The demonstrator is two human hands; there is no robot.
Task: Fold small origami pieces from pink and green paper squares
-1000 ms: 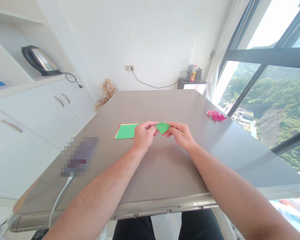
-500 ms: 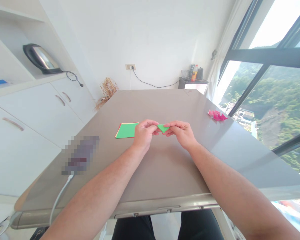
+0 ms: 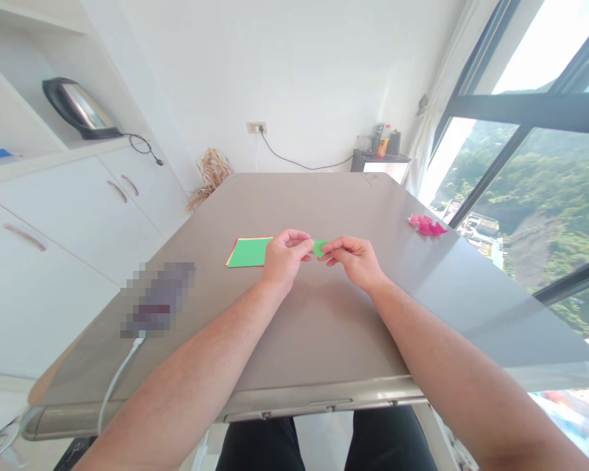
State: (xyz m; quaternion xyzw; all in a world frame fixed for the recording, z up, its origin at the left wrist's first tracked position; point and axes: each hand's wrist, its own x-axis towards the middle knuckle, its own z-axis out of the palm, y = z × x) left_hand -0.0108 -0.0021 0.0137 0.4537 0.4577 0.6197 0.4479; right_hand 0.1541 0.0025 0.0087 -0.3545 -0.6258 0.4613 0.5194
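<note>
A small piece of folded green paper (image 3: 319, 248) is pinched between both hands above the middle of the table. My left hand (image 3: 285, 256) grips its left end between thumb and fingers. On the other side, my right hand (image 3: 352, 258) pinches the right part, and its fingers cover much of the paper. Just left of my left hand lies a stack of coloured paper sheets (image 3: 248, 252), green on top with red and yellowish edges showing; my left hand hides its right end.
Several folded pink paper pieces (image 3: 427, 225) sit at the table's right side, near the window. A blurred-out dark object (image 3: 160, 301) with a white cable (image 3: 115, 383) lies at the left of the grey table (image 3: 314, 203). A kettle (image 3: 81, 110) stands on the shelf.
My fingers have shifted slightly on the green paper, and my right fingers now cover more of it. Its pointed lower edge shows less than before. The view has tilted a little.
</note>
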